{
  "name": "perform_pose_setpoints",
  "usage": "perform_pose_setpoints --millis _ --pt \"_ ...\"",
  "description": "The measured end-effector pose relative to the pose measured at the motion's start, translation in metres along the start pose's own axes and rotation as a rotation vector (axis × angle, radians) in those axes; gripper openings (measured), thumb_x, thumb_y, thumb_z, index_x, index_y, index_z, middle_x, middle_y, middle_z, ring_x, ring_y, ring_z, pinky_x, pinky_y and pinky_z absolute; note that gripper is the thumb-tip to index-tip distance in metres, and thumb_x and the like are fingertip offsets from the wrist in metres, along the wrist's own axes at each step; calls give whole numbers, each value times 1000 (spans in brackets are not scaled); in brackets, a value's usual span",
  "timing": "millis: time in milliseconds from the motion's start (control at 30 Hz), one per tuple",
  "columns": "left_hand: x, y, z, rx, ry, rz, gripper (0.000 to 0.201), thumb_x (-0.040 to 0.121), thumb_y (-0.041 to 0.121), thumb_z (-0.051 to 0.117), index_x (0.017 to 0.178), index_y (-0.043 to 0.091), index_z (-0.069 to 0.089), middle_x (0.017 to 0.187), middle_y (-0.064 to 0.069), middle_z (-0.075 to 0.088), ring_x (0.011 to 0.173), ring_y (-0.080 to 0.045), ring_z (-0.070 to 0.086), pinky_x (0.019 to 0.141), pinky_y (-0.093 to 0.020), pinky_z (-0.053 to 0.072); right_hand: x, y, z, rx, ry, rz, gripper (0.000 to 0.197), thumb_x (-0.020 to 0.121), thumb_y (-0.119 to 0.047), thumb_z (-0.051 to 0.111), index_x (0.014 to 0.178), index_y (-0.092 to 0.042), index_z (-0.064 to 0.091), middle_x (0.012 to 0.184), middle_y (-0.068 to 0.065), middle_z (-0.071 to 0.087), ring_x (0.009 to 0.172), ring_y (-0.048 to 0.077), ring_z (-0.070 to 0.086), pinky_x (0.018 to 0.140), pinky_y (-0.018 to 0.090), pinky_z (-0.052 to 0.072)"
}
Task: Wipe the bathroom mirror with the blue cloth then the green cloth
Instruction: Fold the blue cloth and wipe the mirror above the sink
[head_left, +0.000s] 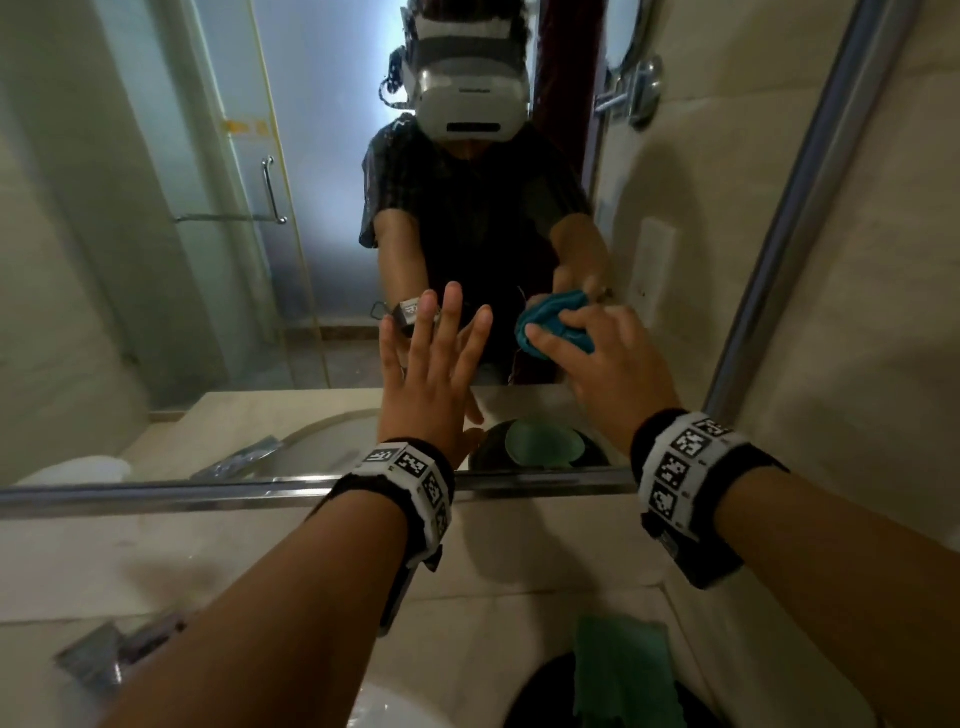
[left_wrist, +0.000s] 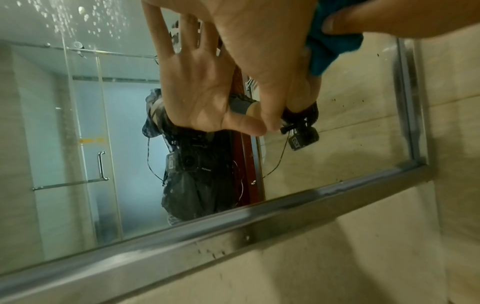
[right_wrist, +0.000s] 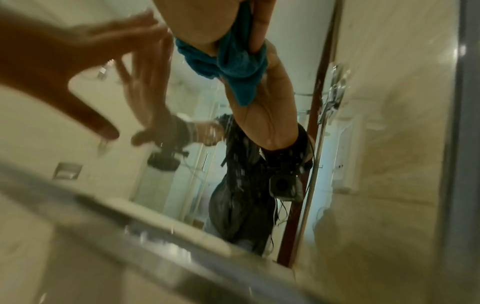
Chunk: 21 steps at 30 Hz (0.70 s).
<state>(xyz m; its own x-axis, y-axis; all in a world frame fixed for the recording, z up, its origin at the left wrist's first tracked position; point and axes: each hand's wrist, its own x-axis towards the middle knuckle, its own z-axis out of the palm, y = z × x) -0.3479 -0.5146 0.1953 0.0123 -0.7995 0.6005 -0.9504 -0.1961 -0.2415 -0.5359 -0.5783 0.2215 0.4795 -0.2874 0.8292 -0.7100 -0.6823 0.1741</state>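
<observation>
Our right hand (head_left: 608, 364) bunches the soft, light blue cloth (head_left: 553, 325) against the mirror (head_left: 208, 260), best gripped mid-wad we judge, while our left hand (head_left: 431, 374) lies flat-fingered on the glass.

I count two cloths: one blue cloth (head_left: 556, 322) bunched against the glass and one green cloth (head_left: 623, 670) lying at the near edge of the desk (head_left: 260, 561). One mirror (head_left: 156, 260) with a metal frame. Two hands: my left hand (head_left: 431, 374) and my right hand (head_left: 608, 358). Two marker-printed wristbands (head_left: 415, 483), one per wrist. One faucet (head_left: 104, 660) and one white basin (head_left: 384, 712).
</observation>
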Motion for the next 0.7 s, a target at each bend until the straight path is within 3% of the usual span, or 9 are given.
perform_pose_setpoints --millis 67,133,233,333,433,567,700 --pt "-2 3 7 12 17 -8 135 60 64 73 147 19 -20 147 -14 -39 137 -33 -31 111 -58 -7 -24 -1 9 -14 -24 -79 66 57 -3 85 115 -25 63 111 5 48 91 25 46 59 33 56" --pt "-3 4 12 14 37 -23 136 59 64 74 148 19 -19 147 -14 -37 139 -33 -26 111 -58 -5 -46 0 19 7 -104 -154 70 51 2 87 114 -20 67 111 7 40 92 27 44 60 33 55" --pt "-4 8 17 7 66 -30 134 60 61 75 148 19 -17 148 -14 -36 141 -34 -18 112 -58 -4 -60 1 23 -5 -166 -169 72 47 5 88 113 -16 68 111 10 40 93 29 41 61 36 56" --pt "-6 8 20 -3 85 -17 131 61 62 72 148 18 -15 148 -14 -35 142 -35 -12 112 -58 -1 -51 4 20 3 -172 -184 67 52 4 85 113 -16 67 109 11 46 91 28 40 58 36 52" --pt "-7 5 22 -24 104 -3 132 58 66 71 149 18 -10 151 -13 -31 143 -35 -6 113 -58 0 -22 5 9 29 -69 -95 62 61 3 80 117 -19 64 114 8 44 93 28 43 65 38 52" --pt "-8 3 24 -36 96 6 131 58 68 70 150 18 -9 151 -12 -29 144 -33 -7 113 -57 -3 21 -8 -1 76 94 90 54 73 -1 72 121 -22 62 117 12 54 101 29 40 75 42 51" --pt "-11 4 28 -41 105 3 130 59 68 68 150 17 -9 152 -12 -28 144 -32 -9 114 -57 -3 3 -19 18 37 152 6 58 70 -3 71 123 -26 59 116 7 43 99 26 39 70 38 53"
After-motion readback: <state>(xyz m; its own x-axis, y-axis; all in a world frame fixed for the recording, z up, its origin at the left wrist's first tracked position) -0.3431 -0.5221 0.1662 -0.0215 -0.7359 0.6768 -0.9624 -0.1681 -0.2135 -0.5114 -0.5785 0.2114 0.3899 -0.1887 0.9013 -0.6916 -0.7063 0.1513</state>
